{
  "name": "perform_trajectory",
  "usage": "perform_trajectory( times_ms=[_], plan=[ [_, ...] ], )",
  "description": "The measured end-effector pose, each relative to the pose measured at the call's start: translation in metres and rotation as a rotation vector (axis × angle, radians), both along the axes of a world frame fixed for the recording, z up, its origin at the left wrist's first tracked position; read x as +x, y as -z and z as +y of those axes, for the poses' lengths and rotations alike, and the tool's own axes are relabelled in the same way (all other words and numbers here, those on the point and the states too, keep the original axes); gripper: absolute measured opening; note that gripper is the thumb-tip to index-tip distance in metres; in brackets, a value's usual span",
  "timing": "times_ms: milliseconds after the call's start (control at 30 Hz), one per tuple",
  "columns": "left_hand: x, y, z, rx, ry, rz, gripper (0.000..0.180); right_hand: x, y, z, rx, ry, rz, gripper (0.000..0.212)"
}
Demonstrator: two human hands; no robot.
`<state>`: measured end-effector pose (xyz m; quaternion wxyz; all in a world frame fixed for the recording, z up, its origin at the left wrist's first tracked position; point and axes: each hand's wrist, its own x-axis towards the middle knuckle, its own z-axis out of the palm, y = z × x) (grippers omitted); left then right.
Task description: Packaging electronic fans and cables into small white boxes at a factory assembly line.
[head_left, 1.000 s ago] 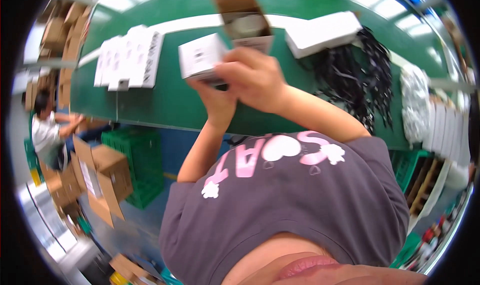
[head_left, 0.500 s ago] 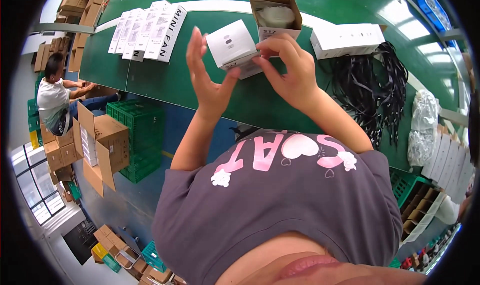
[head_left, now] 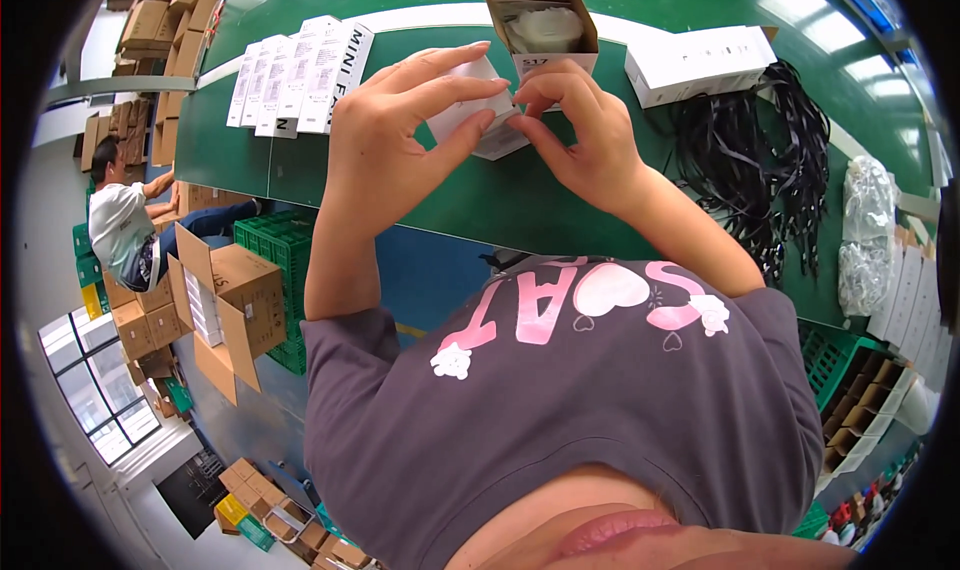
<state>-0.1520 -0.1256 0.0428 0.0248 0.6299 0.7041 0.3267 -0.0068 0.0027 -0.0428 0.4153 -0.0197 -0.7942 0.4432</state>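
Observation:
A small white box point(head_left: 503, 146) is between my hands over the green table, partly hidden by my fingers. My left hand point(head_left: 395, 130) arches over its top, fingers and thumb around the edge that faces my right hand. My right hand point(head_left: 582, 135) pinches the same end of the box between thumb and fingers. Just beyond it stands an opened box point(head_left: 558, 62) with a raised brown flap and a pale wrapped item point(head_left: 545, 30) inside.
Several white printed boxes point(head_left: 330, 75) lean in a row at the left. To the right are a longer white box point(head_left: 695, 65), a heap of black straps point(head_left: 750, 160) and clear plastic bags point(head_left: 868, 235). Another person point(head_left: 125, 215) sits far left beside an open carton point(head_left: 250, 290).
My left hand has swung from the box's left side up over its top, fingers now reaching its right edge. My right hand stays at that edge. The view has shifted slightly.

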Motion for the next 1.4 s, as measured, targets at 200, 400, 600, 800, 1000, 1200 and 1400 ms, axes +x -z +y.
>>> perform_trajectory(
  times_ms=[200, 400, 600, 800, 1000, 1200, 1400],
  plan=[
    [0.005, -0.022, 0.007, -0.17, 0.031, 0.013, 0.027, 0.001, -0.002, 0.002, 0.049, 0.013, 0.004, 0.03],
    [0.01, -0.03, 0.01, -0.177, 0.07, 0.246, 0.025, 0.001, 0.0, 0.002, 0.046, 0.019, 0.015, 0.03],
    [0.01, -0.05, 0.019, -0.355, 0.086, 0.32, 0.024, 0.002, -0.001, 0.003, 0.033, 0.026, -0.004, 0.029],
    [-0.013, -0.051, 0.01, -0.407, 0.211, 0.208, 0.03, -0.007, 0.008, -0.011, -0.097, -0.022, -0.042, 0.035],
    [0.001, -0.067, 0.023, -0.486, 0.226, 0.181, 0.027, -0.012, 0.013, -0.006, 0.008, -0.045, -0.076, 0.036],
    [-0.007, -0.06, 0.028, -0.443, 0.362, 0.212, 0.026, -0.006, 0.008, -0.007, 0.021, -0.013, -0.103, 0.041],
    [-0.008, -0.057, 0.023, -0.405, 0.348, 0.323, 0.026, -0.006, 0.007, -0.004, 0.045, -0.037, -0.115, 0.048]
  ],
)
